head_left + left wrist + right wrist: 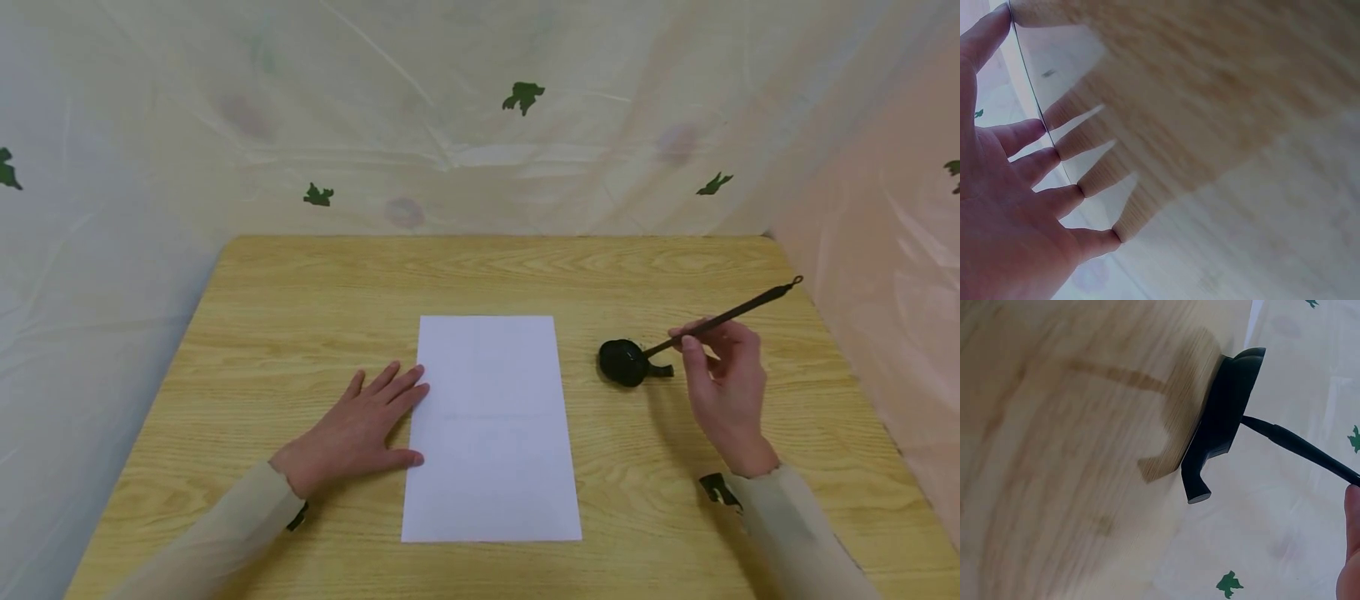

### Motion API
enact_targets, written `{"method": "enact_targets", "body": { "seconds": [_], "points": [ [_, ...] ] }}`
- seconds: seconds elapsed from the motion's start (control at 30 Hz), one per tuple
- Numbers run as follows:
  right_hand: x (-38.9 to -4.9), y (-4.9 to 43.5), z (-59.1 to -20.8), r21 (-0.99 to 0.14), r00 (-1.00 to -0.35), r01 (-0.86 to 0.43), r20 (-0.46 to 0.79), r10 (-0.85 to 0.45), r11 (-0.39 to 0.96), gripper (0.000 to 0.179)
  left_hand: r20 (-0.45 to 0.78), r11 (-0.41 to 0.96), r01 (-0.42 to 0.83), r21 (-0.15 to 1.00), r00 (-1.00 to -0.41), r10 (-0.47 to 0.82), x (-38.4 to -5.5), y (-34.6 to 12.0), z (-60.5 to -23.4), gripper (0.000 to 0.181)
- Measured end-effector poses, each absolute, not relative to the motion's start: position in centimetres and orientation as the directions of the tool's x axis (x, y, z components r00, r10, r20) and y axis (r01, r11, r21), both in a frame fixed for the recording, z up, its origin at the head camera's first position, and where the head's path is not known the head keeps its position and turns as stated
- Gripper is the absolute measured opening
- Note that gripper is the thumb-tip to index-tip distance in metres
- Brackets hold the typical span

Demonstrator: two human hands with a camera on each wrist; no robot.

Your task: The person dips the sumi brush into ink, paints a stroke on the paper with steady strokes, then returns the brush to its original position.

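Note:
My right hand [727, 383] pinches a dark calligraphy brush [720, 321] with a small loop at its top end. The brush slants down to the left, and its tip is inside a small black ink dish [621, 363] with a short stub handle. In the right wrist view the rim of the dish [1222, 412] hides the tip of the brush [1300, 447]. With fingers spread, my left hand [356, 437] lies flat on the table. Its thumb and some fingertips touch the left edge of a white sheet of paper [491, 433].
The wood-grain table [300, 292] is glossy and mirrors the hand and the dish. Pale sheeting [450, 100] with green leaf-shaped patches stands behind the table and at both sides. The dish sits to the right of the paper, with bare wood between them.

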State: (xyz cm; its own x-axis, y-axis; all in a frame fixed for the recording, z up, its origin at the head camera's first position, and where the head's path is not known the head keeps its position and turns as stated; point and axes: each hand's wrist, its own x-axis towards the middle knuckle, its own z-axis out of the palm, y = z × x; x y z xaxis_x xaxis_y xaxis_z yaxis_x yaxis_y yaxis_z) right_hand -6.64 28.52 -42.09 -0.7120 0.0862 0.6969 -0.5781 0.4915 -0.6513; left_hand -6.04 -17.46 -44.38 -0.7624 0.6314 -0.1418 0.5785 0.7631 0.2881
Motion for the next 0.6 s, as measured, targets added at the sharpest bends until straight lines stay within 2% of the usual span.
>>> {"method": "enact_targets", "body": {
  "seconds": [0.2,0.6],
  "points": [
    [-6.53,28.28,-41.99,-0.660,-0.736,-0.539,0.671,0.089,0.524,0.036,-0.130,0.759,0.583,0.290,-0.762,0.635,-5.97,-17.49,-44.35,0.093],
    [-6.24,28.61,-41.95,-0.619,-0.742,-0.517,0.668,0.051,0.590,0.033,-0.145,0.772,0.566,0.290,-0.771,0.620,-5.94,-17.46,-44.43,0.093]
  ]
}}
